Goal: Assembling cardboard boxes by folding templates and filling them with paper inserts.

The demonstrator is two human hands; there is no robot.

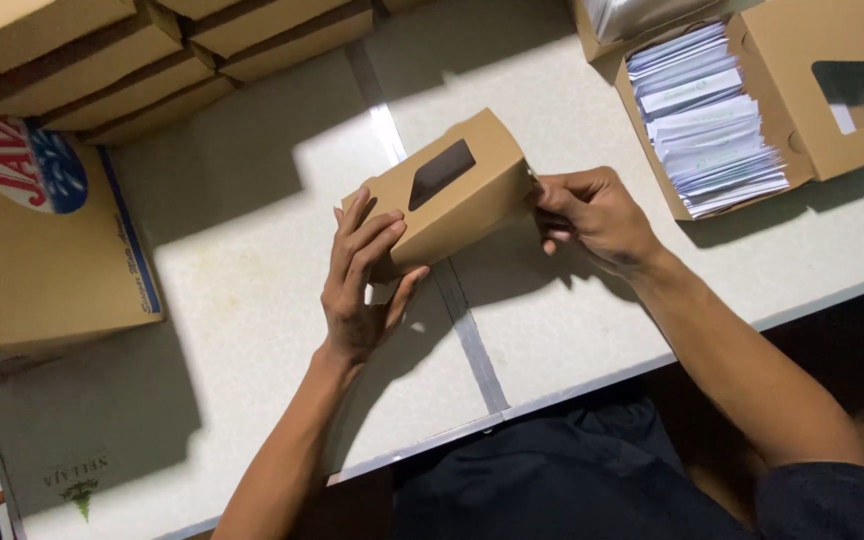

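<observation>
A small brown cardboard box (472,195) with a dark window cut in its top is held tilted just above the white table (252,290). My left hand (362,275) grips the box's left end, fingers spread along its side. My right hand (592,215) pinches the right end of the box with curled fingers. Both forearms reach in from the bottom of the view.
An open brown window box (822,95) at the top right holds a stack of white paper slips (707,120). Several closed brown boxes (142,65) are stacked at the top left. A large flat cardboard carton (42,260) lies at the left. The table's front edge runs diagonally below my arms.
</observation>
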